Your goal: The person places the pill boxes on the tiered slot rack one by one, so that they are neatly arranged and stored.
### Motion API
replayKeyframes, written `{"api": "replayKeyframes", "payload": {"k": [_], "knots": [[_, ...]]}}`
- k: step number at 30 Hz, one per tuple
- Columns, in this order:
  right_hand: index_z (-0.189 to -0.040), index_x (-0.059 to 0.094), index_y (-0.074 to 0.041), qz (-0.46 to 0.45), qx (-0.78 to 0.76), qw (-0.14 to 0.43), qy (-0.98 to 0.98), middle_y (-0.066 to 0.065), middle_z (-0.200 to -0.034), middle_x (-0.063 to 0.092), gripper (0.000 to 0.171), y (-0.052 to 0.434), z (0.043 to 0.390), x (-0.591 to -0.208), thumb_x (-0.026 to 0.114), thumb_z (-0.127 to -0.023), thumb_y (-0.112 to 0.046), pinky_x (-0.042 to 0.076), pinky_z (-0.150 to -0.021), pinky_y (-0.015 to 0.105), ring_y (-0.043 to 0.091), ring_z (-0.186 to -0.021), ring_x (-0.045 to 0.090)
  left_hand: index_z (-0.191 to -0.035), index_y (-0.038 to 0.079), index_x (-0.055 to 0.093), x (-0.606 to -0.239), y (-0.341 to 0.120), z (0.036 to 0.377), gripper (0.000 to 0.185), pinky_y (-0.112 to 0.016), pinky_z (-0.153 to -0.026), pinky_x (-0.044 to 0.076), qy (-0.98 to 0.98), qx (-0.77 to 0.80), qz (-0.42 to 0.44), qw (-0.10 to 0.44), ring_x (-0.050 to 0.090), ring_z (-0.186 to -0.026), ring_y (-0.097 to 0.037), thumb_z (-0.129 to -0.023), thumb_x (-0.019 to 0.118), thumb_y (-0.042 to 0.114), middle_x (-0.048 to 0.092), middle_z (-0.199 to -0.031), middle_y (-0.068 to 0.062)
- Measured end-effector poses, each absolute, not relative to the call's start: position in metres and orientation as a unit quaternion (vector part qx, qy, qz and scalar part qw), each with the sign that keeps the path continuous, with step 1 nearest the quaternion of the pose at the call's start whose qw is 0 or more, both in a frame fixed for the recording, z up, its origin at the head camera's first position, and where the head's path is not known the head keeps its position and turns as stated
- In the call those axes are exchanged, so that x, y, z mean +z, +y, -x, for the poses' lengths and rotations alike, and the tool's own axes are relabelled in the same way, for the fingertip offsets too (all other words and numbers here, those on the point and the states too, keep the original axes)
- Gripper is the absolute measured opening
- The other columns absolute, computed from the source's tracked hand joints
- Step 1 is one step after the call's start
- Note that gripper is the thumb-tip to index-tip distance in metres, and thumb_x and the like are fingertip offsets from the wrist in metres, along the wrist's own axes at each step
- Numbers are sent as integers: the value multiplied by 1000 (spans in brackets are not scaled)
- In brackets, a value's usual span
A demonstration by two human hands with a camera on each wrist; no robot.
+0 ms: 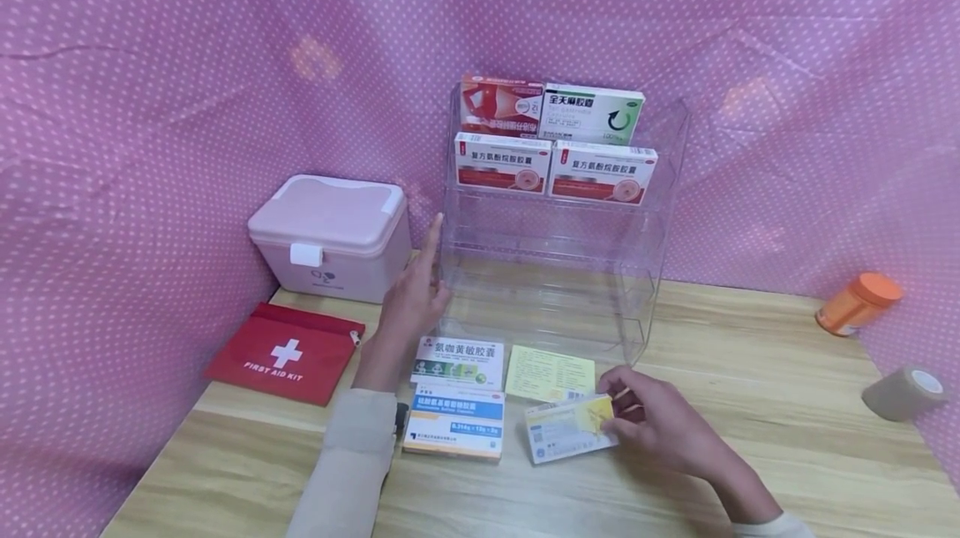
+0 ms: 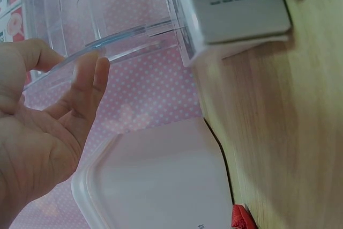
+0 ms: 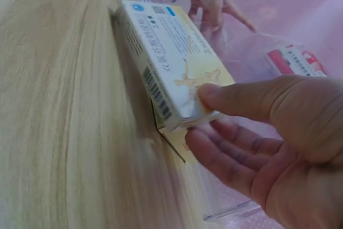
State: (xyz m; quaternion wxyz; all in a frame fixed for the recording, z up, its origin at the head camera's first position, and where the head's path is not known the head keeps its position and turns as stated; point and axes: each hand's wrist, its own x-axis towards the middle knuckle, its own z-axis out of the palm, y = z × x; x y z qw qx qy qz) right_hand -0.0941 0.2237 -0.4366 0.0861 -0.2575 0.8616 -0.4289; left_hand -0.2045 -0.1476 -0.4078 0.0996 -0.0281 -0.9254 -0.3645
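My right hand (image 1: pixel 660 421) pinches one end of a white and yellow medicine box (image 1: pixel 566 431), thumb on its top face and fingers beneath. The box tilts close over the table, beside a pale yellow box (image 1: pixel 551 373) that lies flat. At the rack's left side, my left hand (image 1: pixel 416 296) holds the edge of the clear plastic display rack (image 1: pixel 540 296). In the left wrist view, thumb and fingers (image 2: pixel 86 73) lie on either side of that edge. A white and green box (image 1: pixel 459 361) and a blue and white box (image 1: pixel 453 425) lie between the hands.
Several medicine boxes (image 1: pixel 502 164) stand in the rack's top tiers. Left are a lidded pale pink case (image 1: pixel 330 221) and a red first aid pouch (image 1: pixel 288 354). An orange bottle (image 1: pixel 858 304) and a beige roll (image 1: pixel 903 394) sit far right. Pink dotted cloth (image 1: pixel 187 104) hangs behind.
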Motion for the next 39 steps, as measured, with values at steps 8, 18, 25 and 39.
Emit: {"api": "replayKeyframes", "payload": {"k": [8,18,25,39], "knots": [[-119,66,-8,263,-473,24,841,13,-110,74,36,224,95,-437,82,-88,2,66,-83,25,5,-96,73,-162,65,-14,-405,-147,204,123,-53,-90,61,-928,-358,31,103,65,-113,-33,-97,71,4,42,-173,-7],[-123,68,-1,218,-484,-64,845,18,-115,75,40,219,100,-422,81,-87,8,66,-83,23,2,-98,73,-162,65,-13,-405,-147,204,121,-56,-97,60,-927,-360,28,101,64,-123,-35,-98,70,5,43,-172,-8],[-125,68,2,171,-461,-147,858,20,-114,77,37,211,118,-400,80,-91,5,60,-84,12,-9,-98,68,-162,64,-14,-408,-148,203,120,-56,-99,60,-926,-365,29,92,64,-121,-35,-98,69,5,37,-176,-7],[-124,65,11,211,-421,-323,821,27,-111,72,40,181,184,-349,80,-87,12,54,-88,4,42,-95,76,-163,63,-12,-408,-148,202,122,-50,-89,61,-926,-360,36,111,63,-106,-31,-97,71,3,45,-171,-8]]}}
